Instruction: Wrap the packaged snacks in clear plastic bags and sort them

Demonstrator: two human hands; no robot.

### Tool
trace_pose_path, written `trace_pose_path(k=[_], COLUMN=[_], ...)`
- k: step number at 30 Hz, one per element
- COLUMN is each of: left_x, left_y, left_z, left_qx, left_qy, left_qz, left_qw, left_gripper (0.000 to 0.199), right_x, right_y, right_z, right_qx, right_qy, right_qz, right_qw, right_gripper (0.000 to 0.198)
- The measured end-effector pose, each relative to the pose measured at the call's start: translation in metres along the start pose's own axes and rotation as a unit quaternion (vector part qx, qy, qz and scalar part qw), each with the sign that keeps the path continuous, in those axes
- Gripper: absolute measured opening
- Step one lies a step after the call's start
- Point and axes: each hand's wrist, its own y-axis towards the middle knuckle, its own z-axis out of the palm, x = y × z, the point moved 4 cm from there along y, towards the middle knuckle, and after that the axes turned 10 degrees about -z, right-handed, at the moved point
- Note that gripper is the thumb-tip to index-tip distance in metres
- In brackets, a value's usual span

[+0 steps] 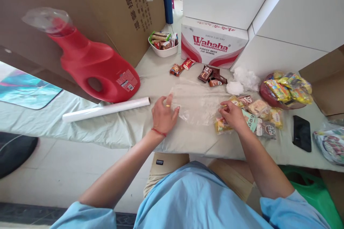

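Note:
A sheet of clear plastic film (197, 102) lies flat and slightly wrinkled on the covered table between my hands. My left hand (163, 116), with a ring and a red cord at the wrist, rests at the film's left edge, its thumb and fingers spread. At the opposite edge, my right hand (233, 114) pinches the film between thumb and fingertips. Under and beside that hand is a pile of wrapped snacks (249, 120) in yellow, green and clear packets. Beyond the film are small brown-wrapped chocolates (206, 74) and two red and orange packets (188, 64).
A white roll (107, 110) and a large red detergent bottle (107, 68) are at left. Behind stand a white tub of snacks (164, 50) and a Wahaha box (212, 43). Crumpled white plastic (245, 78), a red bowl of yellow packets (264, 94) and a phone (301, 133) are at right.

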Motion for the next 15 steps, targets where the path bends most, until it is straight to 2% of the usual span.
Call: trace_pose_path(k=[2, 4, 7, 8, 11, 15], left_x=[0.012, 0.013, -0.005, -0.013, -0.03, -0.023], left_y=[0.008, 0.016, 0.028, 0.032, 0.046, 0.054], left_z=[0.004, 0.013, 0.03, 0.033, 0.033, 0.027], left_qx=[-0.001, 0.029, 0.121, 0.142, 0.177, 0.226], left_qy=[-0.072, -0.16, -0.328, -0.371, -0.458, -0.63], left_qz=[-0.11, -0.177, -0.192, -0.189, -0.174, -0.214], left_qw=[0.991, 0.971, 0.917, 0.898, 0.854, 0.711], left_gripper=[0.075, 0.071, 0.038, 0.035, 0.041, 0.048], right_x=[-0.002, -0.003, -0.001, 0.0, 0.006, 0.009], right_y=[0.001, 0.001, 0.001, 0.0, -0.003, -0.008], right_z=[-0.002, -0.001, 0.002, 0.003, 0.001, -0.009], right_qx=[-0.005, -0.004, -0.004, -0.004, -0.001, -0.001], right_qy=[0.012, 0.028, 0.063, 0.076, 0.119, 0.189], right_qz=[-0.009, -0.019, -0.009, -0.004, 0.004, -0.001], right_qw=[1.0, 0.999, 0.998, 0.997, 0.993, 0.982], right_gripper=[0.028, 0.028, 0.03, 0.031, 0.034, 0.039])
